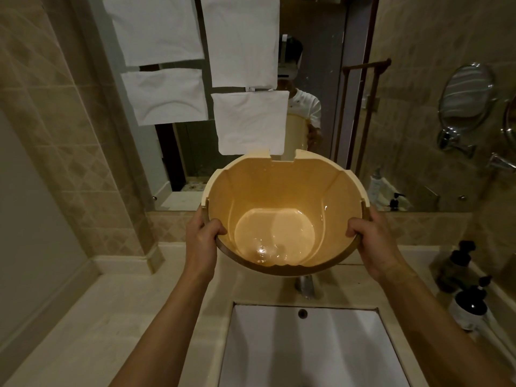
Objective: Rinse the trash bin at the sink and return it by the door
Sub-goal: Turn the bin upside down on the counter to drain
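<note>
A cream-yellow plastic trash bin [282, 191] is held up above the counter, its open mouth tipped toward me. A little water pools at the near side of its bottom. My left hand [202, 237] grips the rim on the left, fingers curled inside. At the right side of the rim, my right hand [371, 241] grips the same way. The white rectangular sink [307, 347] lies below, with the chrome faucet [305, 286] partly hidden under the bin.
A wall mirror behind carries several white cloths [245, 43] stuck to it. Dark pump bottles [458, 263] stand on the counter at the right. A round chrome mirror [465, 99] juts from the right wall. The beige counter [134, 317] stretches left.
</note>
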